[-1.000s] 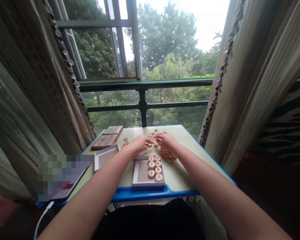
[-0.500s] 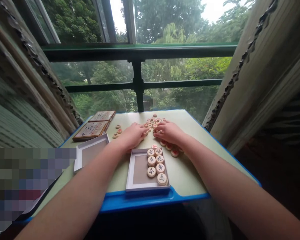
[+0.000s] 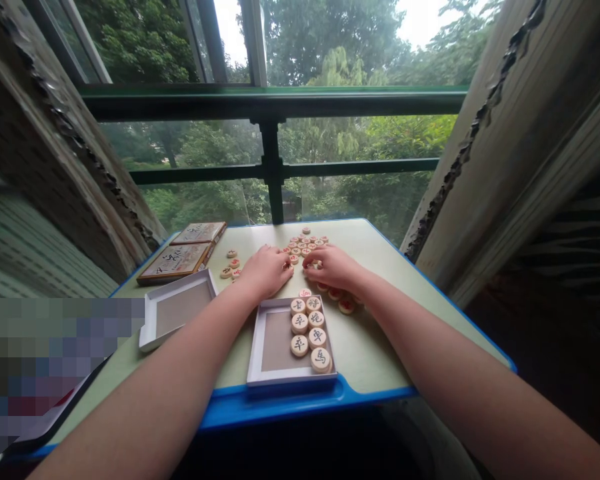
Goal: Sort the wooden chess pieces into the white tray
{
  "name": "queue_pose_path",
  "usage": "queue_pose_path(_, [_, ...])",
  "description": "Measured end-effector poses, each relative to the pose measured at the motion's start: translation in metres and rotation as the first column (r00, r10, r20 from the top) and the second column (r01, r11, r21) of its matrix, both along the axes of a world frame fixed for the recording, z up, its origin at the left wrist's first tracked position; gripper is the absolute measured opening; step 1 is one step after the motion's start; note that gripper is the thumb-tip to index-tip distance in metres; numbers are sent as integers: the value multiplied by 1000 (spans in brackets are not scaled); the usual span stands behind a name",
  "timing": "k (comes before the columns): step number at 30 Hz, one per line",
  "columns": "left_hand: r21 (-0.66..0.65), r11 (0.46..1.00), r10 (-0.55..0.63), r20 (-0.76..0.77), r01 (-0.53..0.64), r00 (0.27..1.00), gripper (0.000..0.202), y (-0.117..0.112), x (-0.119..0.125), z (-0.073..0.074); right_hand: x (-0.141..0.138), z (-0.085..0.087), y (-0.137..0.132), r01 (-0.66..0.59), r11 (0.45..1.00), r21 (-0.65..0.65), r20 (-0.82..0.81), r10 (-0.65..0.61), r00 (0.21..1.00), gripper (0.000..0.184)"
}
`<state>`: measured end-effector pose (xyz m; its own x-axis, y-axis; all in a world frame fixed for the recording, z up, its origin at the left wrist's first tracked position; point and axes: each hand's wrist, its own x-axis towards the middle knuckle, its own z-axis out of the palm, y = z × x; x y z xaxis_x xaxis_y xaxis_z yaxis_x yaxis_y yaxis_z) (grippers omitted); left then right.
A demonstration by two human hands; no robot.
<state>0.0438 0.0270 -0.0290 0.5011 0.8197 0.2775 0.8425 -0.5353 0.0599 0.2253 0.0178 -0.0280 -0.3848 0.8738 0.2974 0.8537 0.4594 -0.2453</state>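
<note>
Round wooden Chinese chess pieces (image 3: 307, 251) with red or black characters lie in a loose cluster on the small table. My left hand (image 3: 267, 270) is at the cluster's left side, its fingers curled onto a piece (image 3: 291, 269) at the fingertips. Opposite it, my right hand (image 3: 336, 267) bends its fingers round a piece at the cluster's right side, mostly covered by the fingers. Close in front of me, a shallow white box tray (image 3: 275, 379) holds several pieces with black characters, set in two columns along its right side.
A second white box tray (image 3: 153, 320) lies to the left, with a brown printed box (image 3: 177, 260) behind it. A few loose pieces (image 3: 231, 254) are left of my left hand, and others (image 3: 347, 305) lie under my right wrist. A blue rim (image 3: 280, 403) edges the table before the window.
My left hand's fingers have drawn back a little from the cluster and curled in more. The right hand stays almost in place. The whole view has shifted slightly.
</note>
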Motion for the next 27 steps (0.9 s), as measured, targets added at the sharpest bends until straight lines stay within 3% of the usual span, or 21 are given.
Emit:
queue_pose_path(5, [-45,998,-37,58,40,998,26,5,0,-5,-1,0,0,7,999,-45,-61,-10,998,18])
queue_pose_path(10, [-101,993,-50,158,66,986,24,4,-1,-5,3,-1,1,-36,997,-64,-129,28,991,34])
queue_pose_path(17, [-56,995,-69,229,84,971,26,2,-2,-3,2,-5,2,-7,1000,-17,-92,5,996,30])
queue_pose_path(22, [-64,997,-21,205,35,979,30,3,-2,-3,1,-7,1,13,1000,16,-54,-12,998,26])
queue_pose_path(25, [-97,995,17,349,18,937,33,7,-9,3,1,-6,2,5,1000,26,-63,-3,998,19])
queue_pose_path(27, [-115,992,112,528,-60,842,30,10,-16,10,0,-5,2,-7,998,58,-105,13,994,19])
